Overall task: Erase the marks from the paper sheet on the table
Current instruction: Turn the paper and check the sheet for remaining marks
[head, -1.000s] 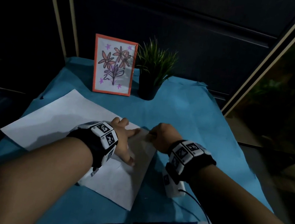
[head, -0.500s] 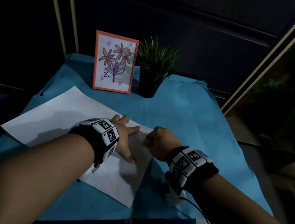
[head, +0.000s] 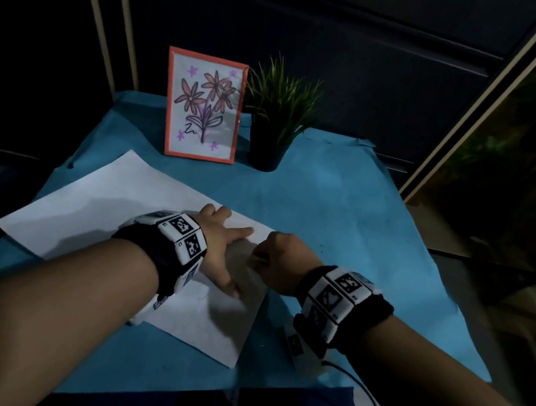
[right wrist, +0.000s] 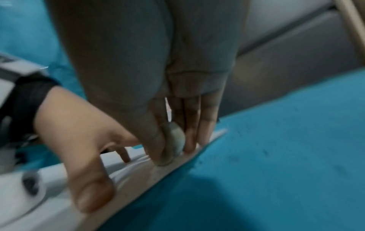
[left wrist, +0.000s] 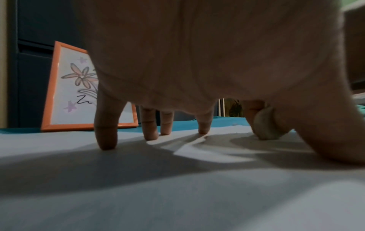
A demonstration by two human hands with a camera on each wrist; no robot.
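A white paper sheet (head: 101,214) lies slanted on the blue-covered table (head: 351,219). My left hand (head: 221,247) presses it flat with spread straight fingers (left wrist: 105,137), thumb toward me. My right hand (head: 278,257) pinches a small rounded grey-white eraser (right wrist: 174,143) between thumb and fingers, its tip down on the paper near the sheet's right edge. The eraser (left wrist: 266,125) also shows beyond the left hand in the left wrist view. In the head view the fist hides most of it. I see no clear marks on the paper.
An orange-framed flower drawing (head: 204,105) and a small potted plant (head: 274,116) stand at the back of the table. A black cable (head: 370,404) runs from my right wrist off the near edge. Dark cabinets rise behind.
My right hand has slid a little left and toward me along the paper's right edge with the eraser. The left hand stays pressed on the sheet.
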